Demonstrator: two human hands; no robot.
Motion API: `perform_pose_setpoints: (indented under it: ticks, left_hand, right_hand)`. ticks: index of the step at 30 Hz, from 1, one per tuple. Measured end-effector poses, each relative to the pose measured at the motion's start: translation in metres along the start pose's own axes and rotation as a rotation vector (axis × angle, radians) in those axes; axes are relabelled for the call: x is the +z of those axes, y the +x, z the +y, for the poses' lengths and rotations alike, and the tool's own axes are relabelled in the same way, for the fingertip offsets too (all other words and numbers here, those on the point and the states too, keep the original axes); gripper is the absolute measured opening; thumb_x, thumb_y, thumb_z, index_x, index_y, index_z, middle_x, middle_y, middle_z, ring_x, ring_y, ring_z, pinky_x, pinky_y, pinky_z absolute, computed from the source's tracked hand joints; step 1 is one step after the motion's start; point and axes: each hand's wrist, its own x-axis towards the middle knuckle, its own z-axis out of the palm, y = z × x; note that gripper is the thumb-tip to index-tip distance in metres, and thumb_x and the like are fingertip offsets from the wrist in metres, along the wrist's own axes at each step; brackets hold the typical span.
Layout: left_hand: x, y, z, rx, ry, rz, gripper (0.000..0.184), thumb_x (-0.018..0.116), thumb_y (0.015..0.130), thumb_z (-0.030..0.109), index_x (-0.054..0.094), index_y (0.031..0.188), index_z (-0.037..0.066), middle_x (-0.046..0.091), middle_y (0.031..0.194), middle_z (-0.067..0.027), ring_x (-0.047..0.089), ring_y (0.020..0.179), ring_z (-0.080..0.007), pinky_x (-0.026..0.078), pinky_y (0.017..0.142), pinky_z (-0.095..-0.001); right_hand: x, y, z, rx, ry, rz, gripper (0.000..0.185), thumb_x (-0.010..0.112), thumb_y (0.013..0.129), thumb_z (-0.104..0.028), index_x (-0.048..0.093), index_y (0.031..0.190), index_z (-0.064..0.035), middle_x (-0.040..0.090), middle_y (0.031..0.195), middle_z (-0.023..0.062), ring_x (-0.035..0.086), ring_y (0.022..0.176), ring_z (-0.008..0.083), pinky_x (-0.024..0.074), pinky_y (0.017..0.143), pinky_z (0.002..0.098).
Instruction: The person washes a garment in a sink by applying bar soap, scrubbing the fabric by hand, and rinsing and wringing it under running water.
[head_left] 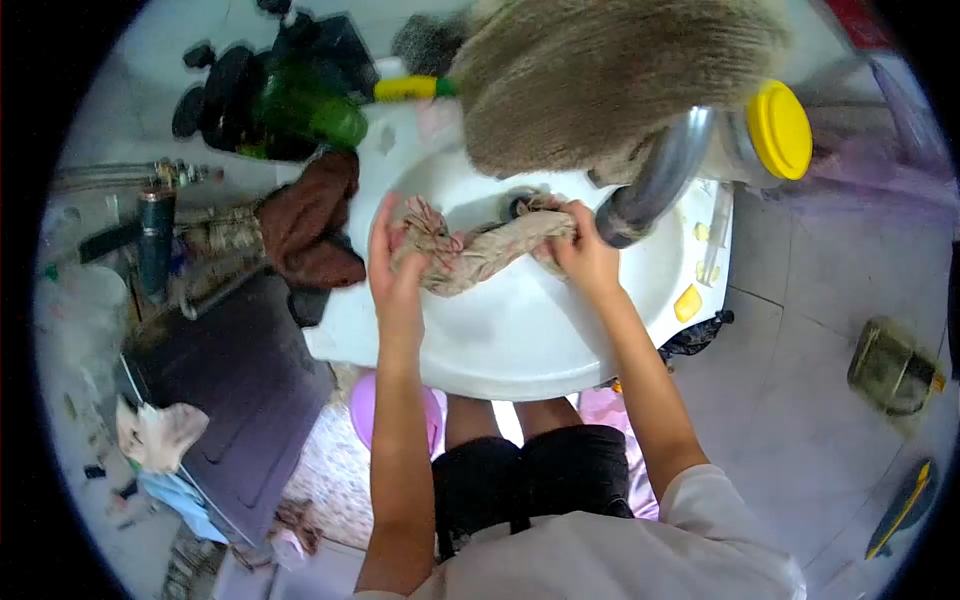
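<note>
Over the white sink (510, 350), a crumpled beige and reddish cloth (490, 255) is stretched between my two hands. My left hand (393, 275) grips its bunched left end, fingers wrapped round it. The right end is gripped by my right hand (588, 255), close beside the dark tip of the curved faucet (655, 185). The cloth hangs above the basin and partly covers the drain area.
A brown towel (610, 80) hangs over the sink's back. A yellow-lidded jar (780, 130) stands at back right. Left are a brown cloth (315, 220), a green bottle (310, 115) and a dark panel (235, 385). A purple basin (385, 410) lies below.
</note>
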Motion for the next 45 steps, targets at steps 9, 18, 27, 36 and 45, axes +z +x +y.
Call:
perform_pose_setpoints:
  ticks: [9,18,27,36,45]
  left_hand:
    - [0.062,-0.004,-0.057,0.401,1.732,-0.316,0.057,0.056,0.078,0.032,0.038,0.132,0.024,0.035,0.135,-0.0092,0.025,0.128,-0.039,0.019,0.093,-0.0674]
    - [0.038,0.097,-0.192,0.496,1.667,-0.314,0.039,0.042,0.087,0.036,0.05,0.107,0.004,0.053,0.108,-0.0189,0.049,0.103,-0.0347,0.04,0.084,-0.0454]
    - [0.055,0.012,-0.103,0.945,1.543,-0.382,0.018,0.052,0.078,0.024,0.061,0.083,0.01,0.06,0.089,-0.0036,0.054,0.093,-0.0217,0.029,0.096,-0.0464]
    - [0.079,0.058,-0.124,0.581,1.289,-0.383,0.028,0.048,0.082,0.034,0.06,0.083,0.009,0.062,0.085,-0.0083,0.057,0.076,-0.0281,0.04,0.073,-0.0416]
    - [0.097,0.093,-0.127,1.069,1.437,-0.65,0.026,0.041,0.081,0.024,0.064,0.078,0.011,0.065,0.083,-0.0088,0.058,0.086,-0.0272,0.042,0.079,-0.046]
  right_hand:
    - [0.006,-0.023,-0.008,-0.094,0.066,0.249,0.043,0.06,0.065,-0.02,0.049,0.104,-0.0054,0.049,0.111,0.0155,0.044,0.106,0.0363,0.0377,0.081,0.0432]
    - [0.042,0.062,0.017,0.088,-0.319,-0.062,0.035,0.062,0.073,-0.034,0.059,0.099,-0.0118,0.061,0.085,0.0058,0.056,0.078,0.0292,0.0468,0.064,0.0401]
    - [0.042,-0.022,-0.01,0.04,0.203,0.317,0.022,0.063,0.063,-0.025,0.063,0.077,-0.0071,0.06,0.097,0.0086,0.053,0.096,0.0278,0.0415,0.08,0.0406]
    - [0.052,0.035,0.013,0.123,0.143,0.406,0.013,0.055,0.059,-0.019,0.058,0.065,-0.0078,0.06,0.066,0.0109,0.055,0.063,0.0339,0.041,0.054,0.044]
    - [0.034,0.063,0.028,0.181,-0.168,-0.345,0.022,0.06,0.062,-0.023,0.061,0.074,-0.0051,0.06,0.078,0.0133,0.055,0.074,0.0314,0.0427,0.065,0.0424]
